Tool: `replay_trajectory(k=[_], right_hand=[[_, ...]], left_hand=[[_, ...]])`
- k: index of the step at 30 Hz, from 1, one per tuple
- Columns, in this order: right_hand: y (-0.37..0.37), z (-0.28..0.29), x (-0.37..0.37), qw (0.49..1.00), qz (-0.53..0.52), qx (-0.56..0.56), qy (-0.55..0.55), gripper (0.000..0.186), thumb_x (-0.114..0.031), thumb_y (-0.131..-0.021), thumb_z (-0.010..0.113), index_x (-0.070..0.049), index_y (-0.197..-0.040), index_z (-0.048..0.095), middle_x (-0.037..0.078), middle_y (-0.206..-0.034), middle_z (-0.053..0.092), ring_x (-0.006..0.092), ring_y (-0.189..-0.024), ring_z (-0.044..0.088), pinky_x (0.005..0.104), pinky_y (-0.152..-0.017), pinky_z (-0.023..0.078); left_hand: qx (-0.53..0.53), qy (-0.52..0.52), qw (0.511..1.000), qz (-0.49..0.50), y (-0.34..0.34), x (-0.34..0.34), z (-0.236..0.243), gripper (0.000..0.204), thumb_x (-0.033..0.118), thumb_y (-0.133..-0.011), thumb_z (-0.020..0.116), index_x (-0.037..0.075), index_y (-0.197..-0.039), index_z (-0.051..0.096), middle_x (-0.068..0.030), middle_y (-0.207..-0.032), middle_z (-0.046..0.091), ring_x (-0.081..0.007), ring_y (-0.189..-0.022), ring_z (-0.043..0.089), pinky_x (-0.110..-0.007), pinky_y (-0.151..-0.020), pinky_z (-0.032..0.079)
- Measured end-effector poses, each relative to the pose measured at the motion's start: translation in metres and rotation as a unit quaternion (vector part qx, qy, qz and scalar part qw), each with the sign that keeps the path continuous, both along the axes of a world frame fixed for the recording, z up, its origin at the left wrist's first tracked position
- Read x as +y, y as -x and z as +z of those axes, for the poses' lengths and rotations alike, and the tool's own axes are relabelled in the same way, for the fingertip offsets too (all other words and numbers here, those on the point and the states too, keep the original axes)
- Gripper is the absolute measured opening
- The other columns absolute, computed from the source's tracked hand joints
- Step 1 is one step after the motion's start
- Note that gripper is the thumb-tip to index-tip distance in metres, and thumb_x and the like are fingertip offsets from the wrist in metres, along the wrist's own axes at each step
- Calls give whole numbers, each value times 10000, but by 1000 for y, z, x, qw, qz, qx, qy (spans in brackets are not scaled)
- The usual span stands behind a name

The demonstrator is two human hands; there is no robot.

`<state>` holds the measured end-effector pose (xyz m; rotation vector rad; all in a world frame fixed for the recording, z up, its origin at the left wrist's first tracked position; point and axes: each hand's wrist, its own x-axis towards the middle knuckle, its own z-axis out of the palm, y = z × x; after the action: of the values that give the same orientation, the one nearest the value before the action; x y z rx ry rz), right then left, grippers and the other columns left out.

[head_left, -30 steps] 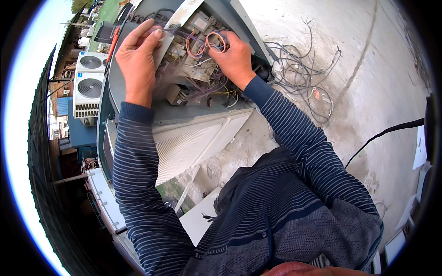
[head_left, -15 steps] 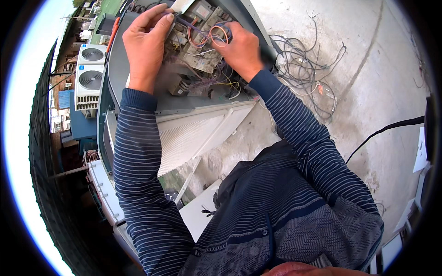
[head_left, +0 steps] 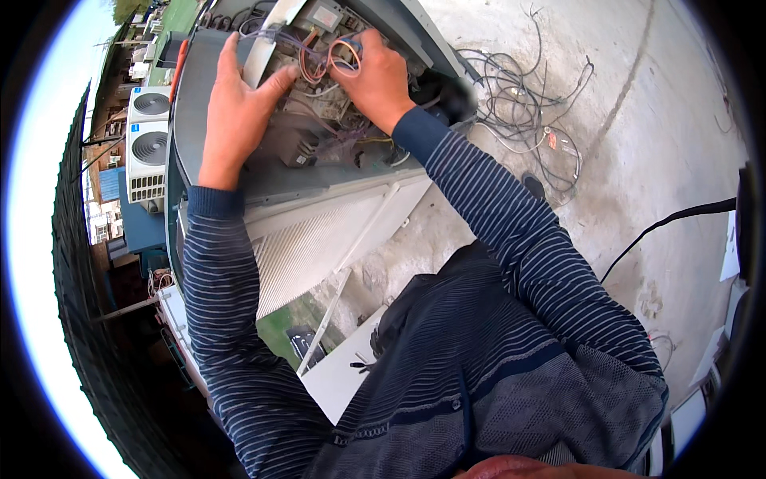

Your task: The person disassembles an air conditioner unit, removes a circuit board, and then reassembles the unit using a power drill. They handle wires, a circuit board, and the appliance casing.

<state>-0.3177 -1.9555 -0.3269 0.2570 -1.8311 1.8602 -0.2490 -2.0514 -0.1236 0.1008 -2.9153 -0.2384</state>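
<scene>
1. Wiring (head_left: 329, 61) in pink loops, raised above the electrical parts (head_left: 323, 108) of an uncovered grey metal compartment (head_left: 279, 182), at the right fingertips.
2. Right hand (head_left: 377, 82): thumb and forefinger apparently pinching those loops, other fingers curled and partly hidden.
3. Left hand (head_left: 239, 104): spread, thumb and forefinger wide apart, with purple wires (head_left: 287, 35) passing close to the forefinger tip; contact there impossible to tell.
4. Done, judging by the layout: compartment uncovered, electrical parts laid bare, pink loops gathered at one spot.
5. Left undone, by the same judgement: loops standing free above the parts rather than tucked down, no tie visible; far ends of the purple wires too small and crowded to follow, so joined or loose not to be told.
6. In the way: purple wires slung across the pale metal strip (head_left: 270, 48), other leads criss-crossing the parts, and the right hand hiding some of them.
7. Nearer the body: dark boxy component (head_left: 299, 148), blurred, inside the compartment; pale ribbed panel (head_left: 299, 251) below the compartment's near edge.
8. To the right: tangle of dark cables (head_left: 519, 112) on the concrete floor (head_left: 614, 48), well apart from the loops.
9. To the left, farther off: white twin-fan outdoor unit (head_left: 149, 148).
</scene>
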Motion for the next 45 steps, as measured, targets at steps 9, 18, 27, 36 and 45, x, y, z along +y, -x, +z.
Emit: replay_trajectory(k=[9,18,27,36,45], right_hand=[[-2,-6,11,1000,4,-8,-7,468,-249,-760,916,-3,-1008,606,191,-708,697,396,-685,720,469,-594,566],[-1,1,13,999,31,-21,-31,434,-249,-767,911,-17,-910,573,200,-730,704,402,-720,725,456,-619,573],[0,1,8,999,15,-23,-37,461,-276,-783,889,9,-979,584,219,-722,701,422,-711,721,494,-635,578],[0,7,15,997,36,-45,-59,470,-303,-789,908,13,-954,602,225,-737,702,426,-736,724,485,-639,581],[4,14,26,991,63,-62,-97,427,-305,-817,858,36,-946,636,253,-776,716,451,-759,729,518,-697,601]], left_hand=[[7,13,1000,11,1,-6,-4,1004,404,-798,900,-29,-1565,418,-287,-1378,649,-387,-1261,654,-426,-1053,513],[-3,12,1000,10,2,-12,-4,995,366,-783,909,-44,-1555,434,-281,-1376,655,-369,-1259,661,-415,-1054,513],[-22,-63,998,1,1,-15,-6,974,270,-780,922,-54,-1556,431,-251,-1342,682,-303,-1203,683,-374,-1038,517],[-16,-70,997,-15,1,-9,-4,908,175,-797,907,-62,-1542,445,-234,-1319,690,-273,-1161,690,-361,-1009,530],[-21,-95,995,16,0,-1,-6,878,126,-813,893,-62,-1545,447,-194,-1241,715,-206,-1057,700,-328,-919,560]])
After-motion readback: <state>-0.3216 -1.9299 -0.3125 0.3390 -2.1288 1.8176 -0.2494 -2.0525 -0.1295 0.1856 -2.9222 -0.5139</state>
